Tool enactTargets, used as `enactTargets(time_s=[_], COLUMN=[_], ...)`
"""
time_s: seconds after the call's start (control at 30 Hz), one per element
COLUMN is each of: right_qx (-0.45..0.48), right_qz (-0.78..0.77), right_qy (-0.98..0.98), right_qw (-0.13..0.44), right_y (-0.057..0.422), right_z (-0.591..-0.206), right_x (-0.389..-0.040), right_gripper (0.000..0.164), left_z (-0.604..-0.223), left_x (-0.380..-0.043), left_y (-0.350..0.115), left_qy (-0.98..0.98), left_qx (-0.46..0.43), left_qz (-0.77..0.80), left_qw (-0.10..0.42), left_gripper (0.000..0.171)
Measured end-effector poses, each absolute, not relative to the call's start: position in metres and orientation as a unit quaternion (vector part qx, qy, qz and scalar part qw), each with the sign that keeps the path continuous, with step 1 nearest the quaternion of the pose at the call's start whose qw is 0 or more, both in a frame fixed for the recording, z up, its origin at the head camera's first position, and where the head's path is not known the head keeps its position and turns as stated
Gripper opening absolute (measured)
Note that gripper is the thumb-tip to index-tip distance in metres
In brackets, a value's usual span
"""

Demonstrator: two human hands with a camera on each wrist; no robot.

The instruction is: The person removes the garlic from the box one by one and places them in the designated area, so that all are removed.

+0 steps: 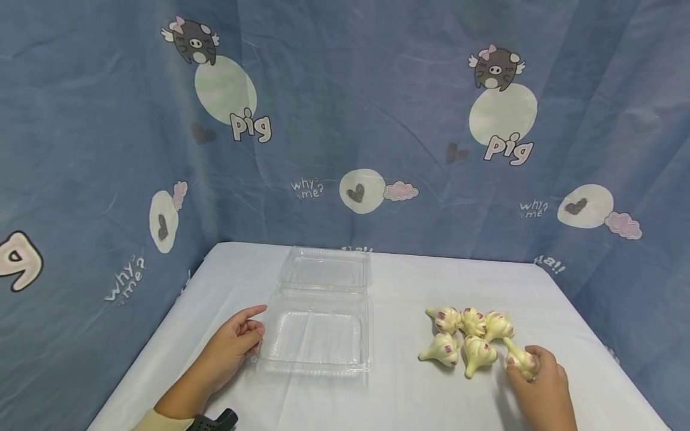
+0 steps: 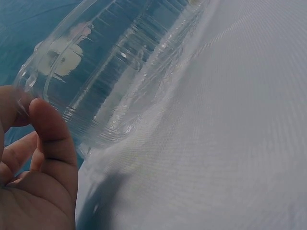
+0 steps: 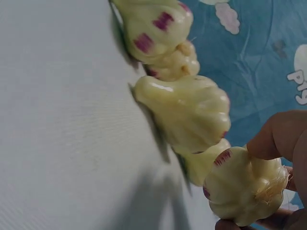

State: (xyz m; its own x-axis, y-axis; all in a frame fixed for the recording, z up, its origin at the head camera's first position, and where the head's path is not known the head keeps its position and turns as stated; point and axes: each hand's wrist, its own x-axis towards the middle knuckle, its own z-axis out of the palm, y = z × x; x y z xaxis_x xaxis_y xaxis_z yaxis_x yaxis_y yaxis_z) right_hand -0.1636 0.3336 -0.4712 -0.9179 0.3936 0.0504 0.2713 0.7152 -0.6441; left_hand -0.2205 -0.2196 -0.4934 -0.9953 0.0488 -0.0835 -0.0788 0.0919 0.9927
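A hinged clear plastic container lies with its lid folded back on the white tabletop. My left hand is at its left side; in the left wrist view the thumb and a finger pinch the rim of the container. On the right, my right hand grips a garlic bulb, pale yellow with purple marks, by its sides. Seen from the right wrist, the fingers hold this bulb with its root end toward the palm. Several more garlic bulbs lie clustered just left of that hand.
White cloth covers the table. A blue curtain with pig prints rises behind it and along both sides. The container's lid lies toward the far edge. Between container and garlic there is a stretch of bare cloth.
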Motion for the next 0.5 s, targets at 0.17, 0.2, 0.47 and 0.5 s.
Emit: enactTargets(time_s=[0.17,0.2,0.47,0.5], right_qx=[-0.172,-0.171,-0.156,-0.155], right_qz=[0.338,0.337,0.322,0.321], right_qy=[-0.924,-0.925,-0.934,-0.934], right_qw=[0.055,0.046,0.015,0.013], right_y=[0.338,0.339,0.339,0.339], right_z=[-0.479,-0.481,-0.486,-0.486], right_x=[-0.167,-0.167,-0.17,-0.171], right_gripper=[0.067,0.068,0.074,0.075], left_z=[-0.495,-0.495,-0.494,-0.495], left_x=[-0.222,-0.222,-0.22,-0.22], left_y=[-0.219,-0.219,-0.218,-0.218], left_qy=[0.738,0.738,0.734,0.735], left_qx=[-0.008,-0.008,-0.004,-0.002], left_qz=[0.674,0.673,0.677,0.676], left_qw=[0.047,0.048,0.051,0.05], left_gripper=[0.059,0.059,0.06,0.06])
